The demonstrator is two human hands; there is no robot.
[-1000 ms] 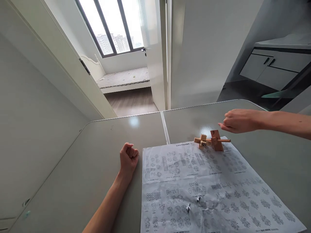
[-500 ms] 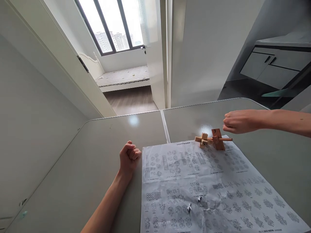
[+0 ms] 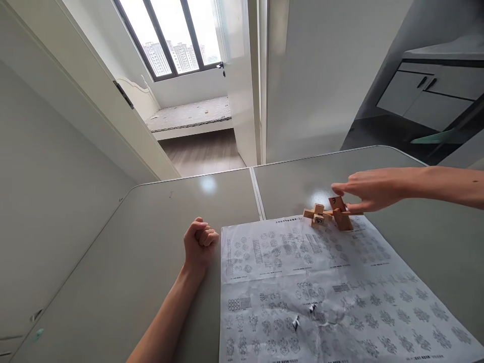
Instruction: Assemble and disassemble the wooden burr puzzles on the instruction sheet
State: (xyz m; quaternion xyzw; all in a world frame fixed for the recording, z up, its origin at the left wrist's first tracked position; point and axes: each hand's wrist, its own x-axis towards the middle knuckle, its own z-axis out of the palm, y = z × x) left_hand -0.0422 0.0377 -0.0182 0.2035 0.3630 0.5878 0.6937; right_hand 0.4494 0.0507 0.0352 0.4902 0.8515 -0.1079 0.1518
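Along the far edge of the printed sheet (image 3: 270, 288) stand a light block cross (image 3: 318, 216) and a darker wooden board (image 3: 343, 221). Right hand (image 3: 374, 189): fingers parted about the board; contact cannot be determined. Left hand (image 3: 199, 243): curled beside the sheet. Cabinet (image 3: 412, 93): doors closed.

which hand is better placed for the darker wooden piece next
Right, most likely: the right hand has its fingers parted close by the darker wooden piece, while the left hand is curled beside the paper, farther off.

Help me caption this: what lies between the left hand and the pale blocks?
In the head view: a sliver of table, then the far strip of the sheet.
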